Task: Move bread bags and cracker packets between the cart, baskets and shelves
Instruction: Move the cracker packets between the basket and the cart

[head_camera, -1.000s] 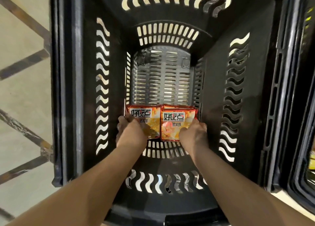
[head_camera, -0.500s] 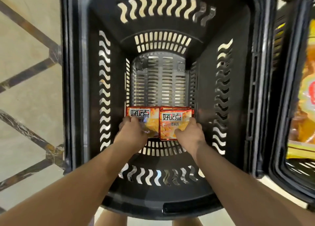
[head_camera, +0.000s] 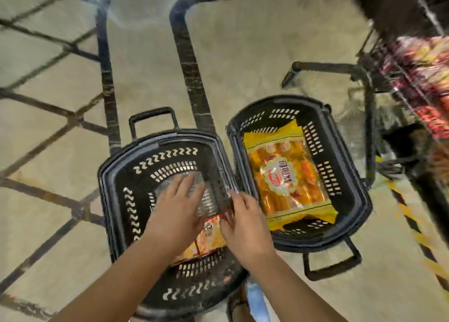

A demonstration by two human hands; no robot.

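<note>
While the left hand and the right hand hover with fingers straight and holding nothing, the cracker packets lie just below them in the deep basket, so I think each hand should reach down and pinch one packet by its near edge.

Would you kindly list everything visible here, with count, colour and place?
left basket: one, black, on the floor.
right basket: one, black, beside it.
bread bag: one, yellow-orange, in the right basket.
cracker packet: at least one, orange, in the left basket, partly covered.
shelf packets: many, red and yellow, blurred, far right.
frame: one, black, behind right basket.
striped tape: yellow-black, floor, right.
left hand: fingers straight, over the cracker packet.
right hand: at the packet's right edge, grip unclear.
</note>
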